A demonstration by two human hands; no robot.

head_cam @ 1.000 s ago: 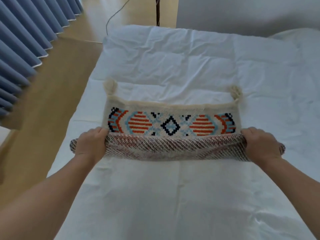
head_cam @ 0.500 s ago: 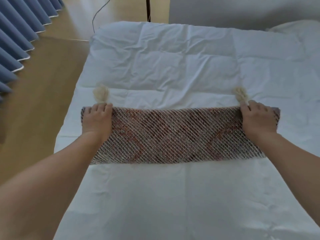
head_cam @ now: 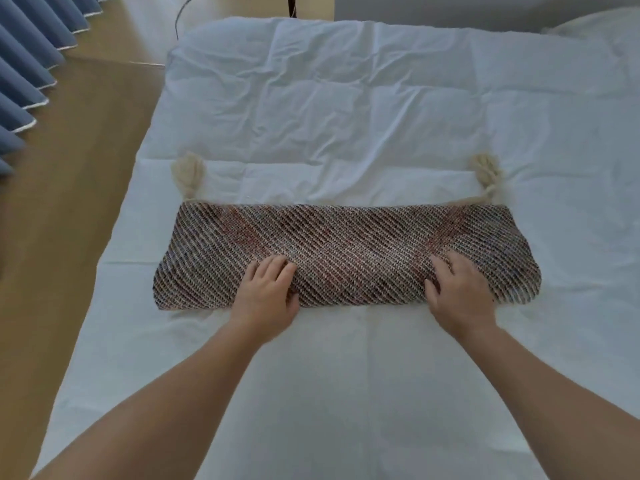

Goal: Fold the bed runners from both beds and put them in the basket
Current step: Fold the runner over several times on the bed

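Scene: a person leans over a white-sheeted bed (head_cam: 346,116), both forearms reaching in from its near edge.
Bed runner (head_cam: 346,254): lies folded into a long band across the middle of the bed, woven reverse side up, reaching almost to the left edge.
Tassels (head_cam: 188,173): two cream tufts poke out at the band's far corners, showing where the ends meet.
Left hand (head_cam: 268,294): flat on the band's near edge, fingers spread, gripping nothing; apparently pressing the fold down.
Right hand (head_cam: 459,292): likewise open and flat, right of centre, probably smoothing.
Basket: not in view.
Progress: likely mid-fold; a crosswise fold seems needed next.
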